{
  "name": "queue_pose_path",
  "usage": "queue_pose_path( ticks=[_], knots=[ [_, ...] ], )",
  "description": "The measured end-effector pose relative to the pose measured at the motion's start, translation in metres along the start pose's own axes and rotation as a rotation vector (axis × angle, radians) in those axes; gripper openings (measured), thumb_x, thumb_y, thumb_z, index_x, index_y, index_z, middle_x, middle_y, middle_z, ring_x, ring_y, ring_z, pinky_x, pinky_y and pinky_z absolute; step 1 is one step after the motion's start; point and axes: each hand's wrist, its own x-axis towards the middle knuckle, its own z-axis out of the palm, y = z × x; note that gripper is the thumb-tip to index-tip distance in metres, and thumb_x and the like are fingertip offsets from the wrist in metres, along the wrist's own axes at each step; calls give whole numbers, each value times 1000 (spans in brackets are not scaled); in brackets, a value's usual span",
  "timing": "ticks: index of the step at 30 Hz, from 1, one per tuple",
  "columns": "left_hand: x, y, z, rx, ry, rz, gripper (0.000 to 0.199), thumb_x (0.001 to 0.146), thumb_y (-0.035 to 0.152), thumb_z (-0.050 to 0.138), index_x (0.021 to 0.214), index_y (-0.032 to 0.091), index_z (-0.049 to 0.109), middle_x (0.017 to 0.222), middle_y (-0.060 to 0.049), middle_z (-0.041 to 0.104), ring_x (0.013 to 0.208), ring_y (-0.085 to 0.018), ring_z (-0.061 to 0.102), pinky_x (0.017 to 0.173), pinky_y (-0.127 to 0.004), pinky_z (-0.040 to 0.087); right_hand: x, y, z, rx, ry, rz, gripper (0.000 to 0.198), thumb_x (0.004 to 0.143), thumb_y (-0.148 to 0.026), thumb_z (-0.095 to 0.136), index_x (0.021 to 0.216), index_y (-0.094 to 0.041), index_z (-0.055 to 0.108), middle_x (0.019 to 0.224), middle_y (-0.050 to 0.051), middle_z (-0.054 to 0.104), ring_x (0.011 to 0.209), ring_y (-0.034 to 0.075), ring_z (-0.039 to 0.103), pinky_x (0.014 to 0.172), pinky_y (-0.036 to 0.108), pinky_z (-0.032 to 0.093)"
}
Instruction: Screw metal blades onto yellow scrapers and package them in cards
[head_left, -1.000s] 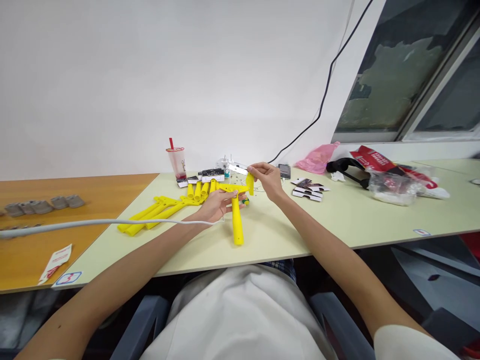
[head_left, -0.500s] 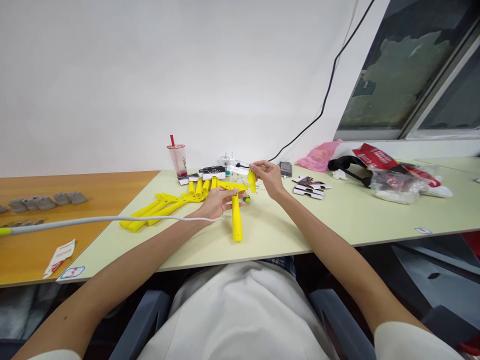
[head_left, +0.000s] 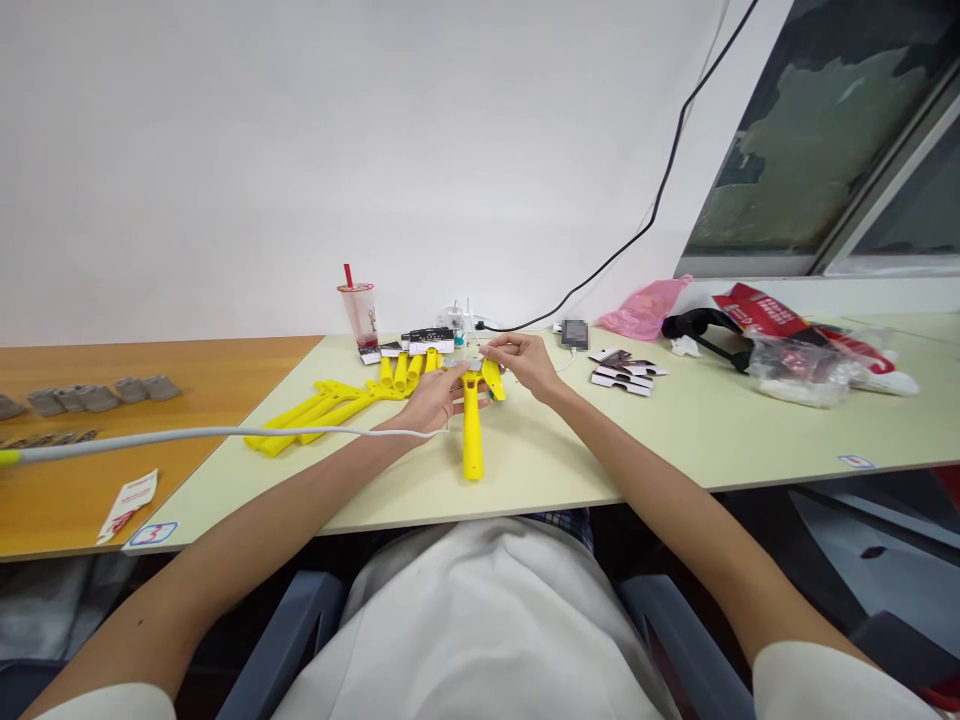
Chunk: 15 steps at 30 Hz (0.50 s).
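Note:
My left hand is closed round the head of a yellow plastic tool, whose straight hollow handle points down toward me. A thin silver-grey piece shows at the head. Beside it a yellow flap-like part sticks out at a slant. My right hand is pinched at the top of this flap; what lies between its fingertips is too small to make out. More yellow tools of the same shape lie in a group left of my left hand.
Behind the yellow tools stand small printed boxes and a plastic cup with a red straw. Flat card sleeves, a small device and plastic bags lie rightward. A grey cable runs to my left wrist.
My right hand has moved left, closer to the tool's head. The yellow flap sits lower and further left, and silver-grey now shows on the head. My left hand keeps its hold.

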Motion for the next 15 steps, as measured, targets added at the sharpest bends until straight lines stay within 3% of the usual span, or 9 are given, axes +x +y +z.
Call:
queue_pose_path(
  ticks=[8, 12, 15],
  knots=[
    [2, 0, -4, -19, 18, 40, 19, 107, 29, 76, 114, 12, 78, 105, -16, 87, 102, -26, 86, 100, -43, 72, 9, -1, -10, 226, 60, 117, 69, 57, -76, 106, 80, -22, 70, 74, 3, 78, 58, 12, 67, 53, 23, 55],
    [3, -1, -5, -29, -1, 39, 20, 109, 29, 73, 117, 11, 79, 109, -18, 87, 109, -28, 87, 100, -41, 71, 13, 2, -15, 295, 140, 166, 69, 69, -78, 100, 86, -23, 61, 82, 2, 79, 50, 10, 66, 46, 23, 52],
    [3, -1, -5, -25, 11, 30, 20, 111, 26, 70, 116, 9, 79, 112, -20, 87, 108, -28, 87, 100, -41, 71, 15, 4, -16, 368, 189, 176, 62, 77, -67, 101, 93, -27, 56, 79, -4, 77, 52, 10, 68, 50, 22, 56]
  ],
)
